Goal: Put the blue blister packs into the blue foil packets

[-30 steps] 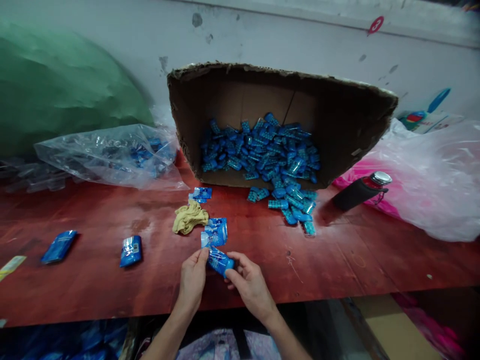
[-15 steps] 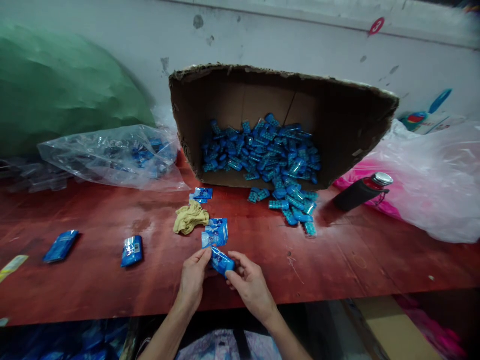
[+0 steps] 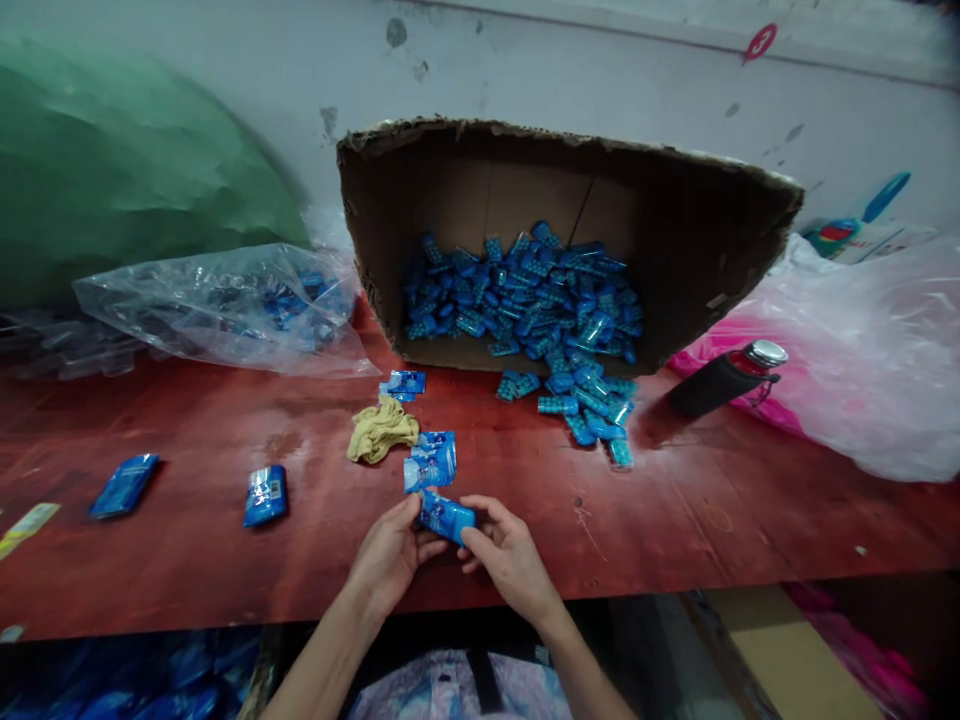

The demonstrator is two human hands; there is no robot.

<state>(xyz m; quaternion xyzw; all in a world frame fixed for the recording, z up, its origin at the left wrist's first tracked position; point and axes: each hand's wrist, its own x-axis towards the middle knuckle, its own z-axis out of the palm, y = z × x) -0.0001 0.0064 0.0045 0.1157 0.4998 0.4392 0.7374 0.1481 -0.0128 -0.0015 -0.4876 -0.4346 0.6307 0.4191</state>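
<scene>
Between my two hands is a small blue packet, held low over the front part of the red table. My left hand pinches its left end with the thumb on top. My right hand grips the right end between thumb and fingers. Just beyond the packet lie several flat blue printed wrappers, with a crumpled yellowish cloth beside them. Two similar blue packets, one nearer and one farther left, rest apart on the table.
A cardboard box on its side spills blue capped containers onto the table. To its right are a dark bottle and a plastic bag. A clear bag with blue pieces lies left, before a green sheet.
The blue packet has turned to lie more level between my hands. The fingers of my left hand have moved further under it. The view has shifted slightly.
</scene>
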